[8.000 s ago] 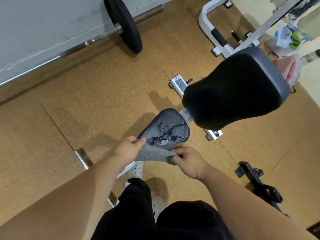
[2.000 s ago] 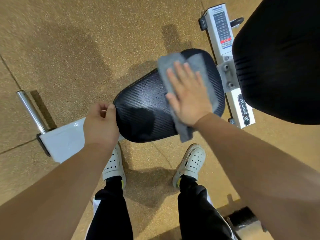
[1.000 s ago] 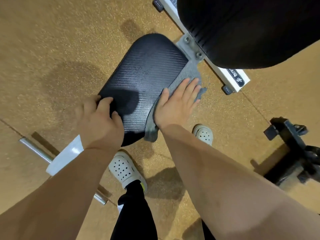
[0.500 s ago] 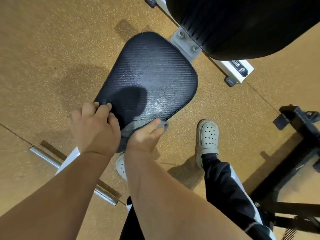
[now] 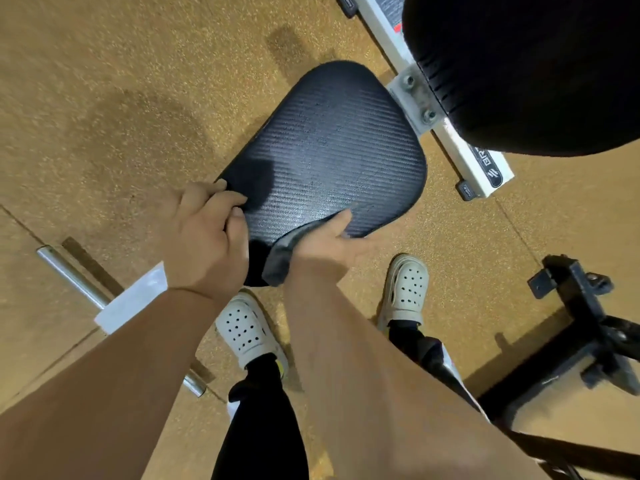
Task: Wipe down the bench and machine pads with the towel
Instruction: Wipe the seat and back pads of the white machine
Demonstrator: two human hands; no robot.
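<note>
With the left hand gripping the black ribbed vinyl seat pad at its near corner, the right hand pinches the grey towel round its near edge; its streaky top looks wiped, while the large black back pad probably remains.

L hand grips seat pad edge; R hand pinches towel on near edge.
</note>
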